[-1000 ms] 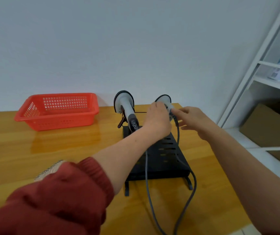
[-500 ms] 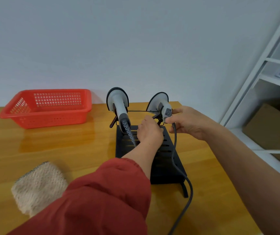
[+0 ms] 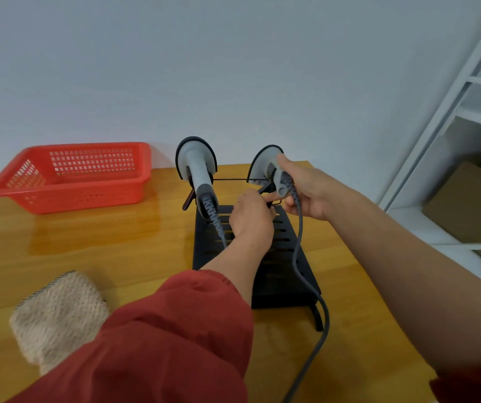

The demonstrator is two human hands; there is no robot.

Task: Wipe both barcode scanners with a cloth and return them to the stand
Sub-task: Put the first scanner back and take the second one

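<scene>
Two grey barcode scanners stand at the back of a black slotted stand point(image 3: 284, 257) on the wooden table. The left scanner point(image 3: 196, 167) rests in its holder, untouched, with its coiled cable hanging down. My right hand point(image 3: 309, 190) grips the handle of the right scanner point(image 3: 265, 165), thumb up along its neck. Its grey cable point(image 3: 299, 245) trails over the stand toward the table's front edge. My left hand point(image 3: 250, 218) has curled fingers that pinch the stand's black wire holder just below that scanner. A beige cloth point(image 3: 55, 315) lies at the near left, partly under my red sleeve.
A red plastic basket point(image 3: 73, 196) sits at the back left of the table. White shelving point(image 3: 448, 112) with a cardboard box point(image 3: 472, 205) stands off the table's right edge. A plain wall runs close behind the stand.
My left hand has dropped from the right scanner's head to the stand's wire holder. My right hand has closed round that scanner's handle. The cloth has come into view.
</scene>
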